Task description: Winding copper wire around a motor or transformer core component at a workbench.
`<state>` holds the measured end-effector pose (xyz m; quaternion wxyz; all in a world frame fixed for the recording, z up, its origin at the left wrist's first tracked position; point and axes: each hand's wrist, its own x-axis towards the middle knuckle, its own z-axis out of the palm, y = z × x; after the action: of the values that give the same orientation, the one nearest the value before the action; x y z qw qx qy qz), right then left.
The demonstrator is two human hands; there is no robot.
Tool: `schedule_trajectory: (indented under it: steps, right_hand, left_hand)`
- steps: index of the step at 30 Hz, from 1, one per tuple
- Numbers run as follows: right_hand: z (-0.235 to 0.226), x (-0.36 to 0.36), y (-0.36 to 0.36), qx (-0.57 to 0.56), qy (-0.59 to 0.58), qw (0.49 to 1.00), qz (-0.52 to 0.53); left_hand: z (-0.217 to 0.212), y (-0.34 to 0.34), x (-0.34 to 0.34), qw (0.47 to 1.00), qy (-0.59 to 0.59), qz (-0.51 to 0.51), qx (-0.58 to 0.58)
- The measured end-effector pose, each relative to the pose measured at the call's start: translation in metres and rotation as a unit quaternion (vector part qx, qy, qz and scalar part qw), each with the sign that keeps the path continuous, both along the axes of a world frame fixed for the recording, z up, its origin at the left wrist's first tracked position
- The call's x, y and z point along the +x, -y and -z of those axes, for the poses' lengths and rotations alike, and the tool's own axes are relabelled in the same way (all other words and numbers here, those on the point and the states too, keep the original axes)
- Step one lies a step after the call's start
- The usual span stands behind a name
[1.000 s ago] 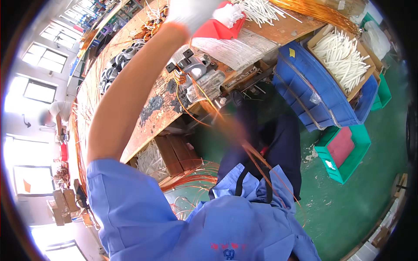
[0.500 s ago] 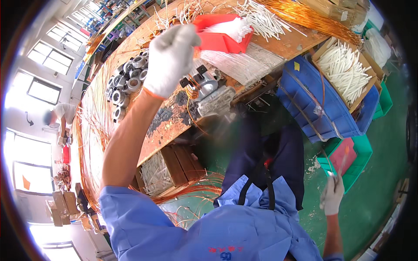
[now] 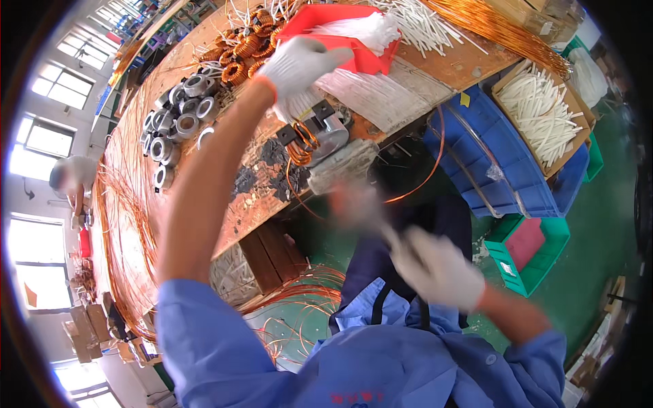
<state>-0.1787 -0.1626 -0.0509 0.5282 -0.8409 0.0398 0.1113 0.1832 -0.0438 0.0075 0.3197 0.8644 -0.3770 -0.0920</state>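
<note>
My left hand, in a white glove, is raised over the workbench beside a red bin of white strips. Its fingers stretch to the right, with nothing visible in them. Below it, a metal fixture with black blocks stands at the bench edge, with a copper wire coil against it. My gloved right hand is blurred in front of my lap. It is closed around a blurred tool with a pale handle and reddish end; its kind is unclear. Copper wire arcs beside it.
Grey rings and copper-wound ring coils lie on the bench. To the right stand a blue bin, a carton of white tubes and a green bin. Another person is at far left.
My right hand has swung left and upward from beside the green bin to before my lap. My left hand has shifted right, and its fingers have straightened from a closed shape.
</note>
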Motion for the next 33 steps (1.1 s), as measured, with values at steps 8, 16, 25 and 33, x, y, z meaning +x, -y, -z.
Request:
schedule_trajectory:
  steps: [8, 16, 25, 33]
  right_hand:
    - [0.149, -0.363, 0.031, -0.032, -0.276, 0.884, 0.376]
    - [0.093, -0.173, 0.017, 0.09, -0.119, 0.956, 0.253]
    - [-0.053, 0.089, -0.045, 0.426, -0.15, 0.885, 0.111]
    - [0.018, -0.031, -0.008, 0.064, -0.001, 0.997, 0.05]
  left_hand:
    - [-0.052, 0.034, -0.024, 0.955, 0.291, -0.05, 0.025]
    - [-0.082, -0.039, -0.02, 0.899, 0.356, -0.172, -0.188]
    - [0.031, 0.011, 0.008, 0.929, 0.19, -0.222, -0.228]
    - [0.015, 0.032, 0.005, 0.944, 0.237, 0.065, 0.221]
